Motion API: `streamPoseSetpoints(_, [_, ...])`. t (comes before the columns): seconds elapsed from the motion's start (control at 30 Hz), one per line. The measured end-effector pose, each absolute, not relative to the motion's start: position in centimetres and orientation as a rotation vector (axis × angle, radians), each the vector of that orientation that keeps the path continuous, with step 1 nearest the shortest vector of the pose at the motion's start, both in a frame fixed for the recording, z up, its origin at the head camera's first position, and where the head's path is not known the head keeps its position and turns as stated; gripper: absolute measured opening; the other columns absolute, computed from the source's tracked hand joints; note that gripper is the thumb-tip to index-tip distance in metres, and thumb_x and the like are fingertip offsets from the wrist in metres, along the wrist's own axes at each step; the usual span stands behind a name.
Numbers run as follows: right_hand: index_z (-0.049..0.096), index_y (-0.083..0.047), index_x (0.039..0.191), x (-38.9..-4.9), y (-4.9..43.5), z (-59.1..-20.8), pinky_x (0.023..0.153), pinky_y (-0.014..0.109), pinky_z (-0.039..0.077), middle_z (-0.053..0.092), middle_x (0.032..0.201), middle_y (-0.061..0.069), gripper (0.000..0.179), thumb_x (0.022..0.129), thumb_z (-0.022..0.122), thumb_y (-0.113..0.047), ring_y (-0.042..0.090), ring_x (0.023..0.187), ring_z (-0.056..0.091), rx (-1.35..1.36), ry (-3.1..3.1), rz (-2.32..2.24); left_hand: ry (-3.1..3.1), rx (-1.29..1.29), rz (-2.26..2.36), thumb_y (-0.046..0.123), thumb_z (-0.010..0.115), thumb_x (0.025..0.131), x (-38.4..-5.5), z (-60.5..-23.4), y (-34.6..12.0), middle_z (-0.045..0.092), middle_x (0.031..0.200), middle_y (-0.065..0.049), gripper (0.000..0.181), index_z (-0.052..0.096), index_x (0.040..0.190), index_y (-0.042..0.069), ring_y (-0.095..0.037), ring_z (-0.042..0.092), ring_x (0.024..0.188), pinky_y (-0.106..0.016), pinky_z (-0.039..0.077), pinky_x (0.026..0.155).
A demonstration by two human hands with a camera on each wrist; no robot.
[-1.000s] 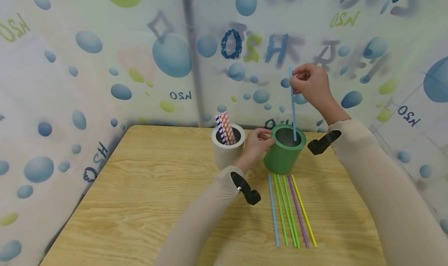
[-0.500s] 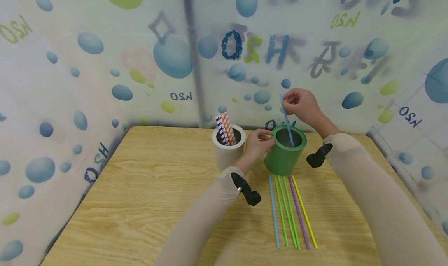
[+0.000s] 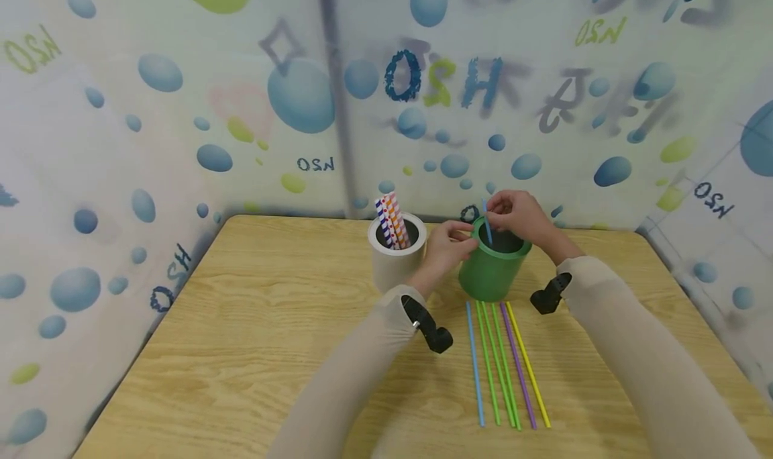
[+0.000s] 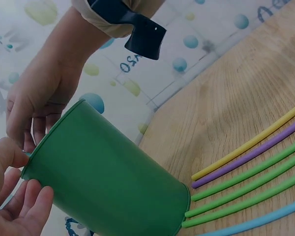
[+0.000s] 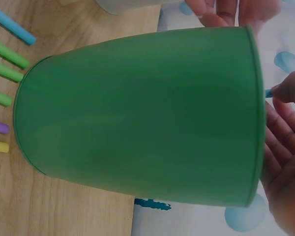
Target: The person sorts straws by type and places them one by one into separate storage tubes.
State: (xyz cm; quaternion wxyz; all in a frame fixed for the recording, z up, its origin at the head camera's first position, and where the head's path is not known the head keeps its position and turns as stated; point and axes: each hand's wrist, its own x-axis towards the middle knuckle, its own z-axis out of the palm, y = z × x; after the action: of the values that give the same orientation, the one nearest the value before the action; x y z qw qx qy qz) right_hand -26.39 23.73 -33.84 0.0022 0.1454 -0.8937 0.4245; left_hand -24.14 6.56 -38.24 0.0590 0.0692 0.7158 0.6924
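Nearest on the table [image 3: 284, 351], at 6 o'clock of the green pot [image 3: 490, 276], lie a blue straw [image 3: 475, 365], three green straws [image 3: 498, 365], a purple straw [image 3: 518, 365] and a yellow straw [image 3: 528, 365], probably lined up for easy reach. At the pot's 10 o'clock, the left hand [image 3: 445, 247] has its fingers against the rim, seemingly to steady it; whether it grips or merely rests there, I cannot tell. From 1 o'clock, the right hand [image 3: 522, 216] pinches a second blue straw [image 3: 488, 232] near its top, apparently to keep it upright in the pot's mouth. At 9 o'clock stands the white pot [image 3: 392, 271], holding patterned straws [image 3: 392, 224].

The pinched straw's lower end is lost in the dark interior; both wrist views show only the pot's outer wall. The left wrist partly covers the white pot.
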Motion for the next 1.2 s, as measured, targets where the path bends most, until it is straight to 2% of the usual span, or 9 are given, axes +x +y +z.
streamPoseSetpoints(0.23, [0.055, 0.007, 0.104, -26.1, 23.8, -34.1, 0.064, 0.034, 0.056, 0.061, 0.089, 0.018, 0.026, 0.089, 0.058, -0.014, 0.027, 0.076, 0.064, 0.396, -2.844, 1.349, 2.174, 0.190, 2.084, -0.002, 0.066, 0.077, -24.1, -38.1, 6.6, 0.058, 0.076, -0.004, 0.025, 0.065, 0.102, 0.001, -0.019, 0.059, 0.061, -0.023, 0.053, 0.055])
streamPoseSetpoints(0.4, [0.054, 0.007, 0.107, -26.3, 23.9, -34.4, 0.066, 0.037, 0.056, 0.060, 0.091, 0.020, 0.028, 0.090, 0.056, -0.014, 0.033, 0.081, 0.063, 0.352, -2.831, 1.379, 2.167, 0.186, 2.087, -0.001, 0.066, 0.077, -24.3, -38.2, 6.6, 0.058, 0.076, -0.004, 0.024, 0.065, 0.101, 0.001, -0.019, 0.059, 0.061, -0.023, 0.053, 0.055])
streamPoseSetpoints(0.6, [0.055, 0.005, 0.105, -26.4, 23.9, -34.5, 0.066, 0.038, 0.056, 0.061, 0.090, 0.019, 0.026, 0.090, 0.057, -0.017, 0.028, 0.075, 0.064, 0.299, -2.846, 1.321, 2.161, 0.182, 2.093, -0.002, 0.066, 0.077, -24.3, -38.1, 6.6, 0.057, 0.075, -0.004, 0.024, 0.065, 0.101, 0.001, -0.013, 0.055, 0.056, -0.022, 0.053, 0.054])
streamPoseSetpoints(0.8, [0.057, 0.005, 0.104, -26.3, 24.0, -34.4, 0.065, 0.039, 0.056, 0.062, 0.088, 0.020, 0.025, 0.090, 0.058, -0.015, 0.023, 0.071, 0.064, 0.306, -2.833, 1.314, 2.153, 0.186, 2.091, -0.002, 0.066, 0.077, -24.2, -38.1, 6.7, 0.057, 0.076, -0.004, 0.024, 0.065, 0.101, 0.001, -0.013, 0.055, 0.057, -0.023, 0.053, 0.055])
streamPoseSetpoints(1.2, [0.058, 0.008, 0.107, -24.9, 25.3, -33.3, 0.060, 0.036, 0.056, 0.061, 0.083, 0.022, 0.030, 0.091, 0.057, -0.017, 0.030, 0.072, 0.065, 0.400, -2.743, 1.393, 2.160, 0.201, 2.100, -0.003, 0.066, 0.076, -24.1, -38.2, 6.6, 0.058, 0.075, -0.004, 0.024, 0.065, 0.100, 0.000, -0.016, 0.057, 0.058, -0.024, 0.054, 0.055])
